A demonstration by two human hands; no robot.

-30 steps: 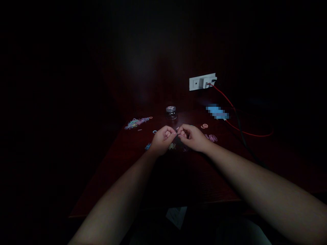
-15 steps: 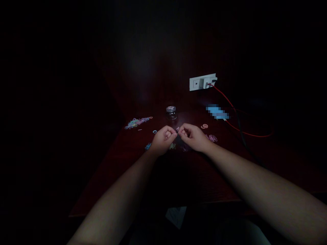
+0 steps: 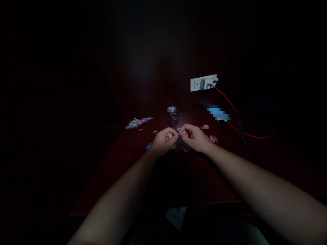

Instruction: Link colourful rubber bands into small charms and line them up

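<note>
Pinches with left hand [image 3: 166, 140] and right hand [image 3: 194, 137], side by side; can't tell if gripping anything. Has blue bands [image 3: 148, 146] by the left, purple bands [image 3: 185, 148] by the right, on the red table [image 3: 112, 166].

Shows as a tiny thing [image 3: 178, 134] between pinched fingertips [image 3: 176, 137], too dim to make out, near loose heaps of blue bands [image 3: 148, 146] and purple bands [image 3: 185, 148].

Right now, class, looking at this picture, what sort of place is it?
Probably a dim indoor desk against a wall: a dark red tabletop, a white wall socket and a red cable.
</note>
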